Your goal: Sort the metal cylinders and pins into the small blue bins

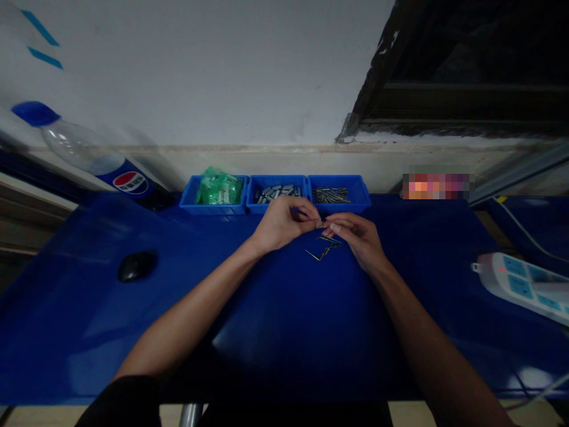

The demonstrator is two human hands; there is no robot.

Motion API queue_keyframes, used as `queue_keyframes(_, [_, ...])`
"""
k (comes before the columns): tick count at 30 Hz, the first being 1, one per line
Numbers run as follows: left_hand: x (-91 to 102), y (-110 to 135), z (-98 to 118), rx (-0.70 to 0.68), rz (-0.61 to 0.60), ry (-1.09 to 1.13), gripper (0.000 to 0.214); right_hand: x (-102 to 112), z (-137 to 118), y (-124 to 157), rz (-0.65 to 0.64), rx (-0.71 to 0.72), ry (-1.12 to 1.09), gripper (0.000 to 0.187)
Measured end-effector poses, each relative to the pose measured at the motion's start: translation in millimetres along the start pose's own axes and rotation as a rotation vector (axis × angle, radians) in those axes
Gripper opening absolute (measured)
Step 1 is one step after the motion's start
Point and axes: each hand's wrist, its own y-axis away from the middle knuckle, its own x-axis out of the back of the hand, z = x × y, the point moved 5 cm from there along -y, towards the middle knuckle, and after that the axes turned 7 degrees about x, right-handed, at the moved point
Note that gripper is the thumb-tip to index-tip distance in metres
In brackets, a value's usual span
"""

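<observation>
My left hand (pixel 282 225) is closed in a pinch, its fingertips almost meeting those of my right hand (pixel 359 237). Something tiny is between the fingertips, too small and dark to name. My right hand is likewise closed, thumb against fingers. Just beneath them, several thin brass-coloured metal rods (pixel 320 255) lie loose on the blue tabletop (pixel 284 314). Behind the hands stand three blue bins in a row. The right bin (pixel 342 207) holds similar thin rods, the middle bin (pixel 255 209) has short silver metal pieces, and the left bin (pixel 213 209) contains green packets.
At the back left a large cola bottle (pixel 128 178) leans in view. A black computer mouse (pixel 136 266) lies on the left side. On the right is a white power strip (pixel 520 281) with a red light. A pale wall (pixel 267 77) rises behind the table.
</observation>
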Motion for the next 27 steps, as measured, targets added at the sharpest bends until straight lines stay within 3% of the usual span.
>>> queue_keyframes(9, [-2.8,0.8,-3.7,0.029,-0.032,0.013,0.004,0.2,1.9,0.1,0.03,-0.098,-0.153,0.021])
queue_keyframes(14, [1.5,1.8,-14.3,0.033,-0.098,-0.307,0.01,9.9,7.4,-1.5,0.143,-0.033,-0.054,0.016])
queue_keyframes(18, [0.7,3.8,-23.0,0.051,-0.195,-0.627,0.008,14.6,2.7,-2.9,0.201,0.089,-0.035,0.026])
queue_keyframes(22, [-15.1,9.3,-12.8,-0.092,-0.366,-0.689,0.017,15.3,-1.7,-4.1,0.157,0.147,-0.001,0.047])
queue_keyframes(27, [-29.6,14.5,-9.6,-0.096,-0.501,-0.711,0.017,19.5,-0.1,-4.1,0.184,0.159,0.006,0.034])
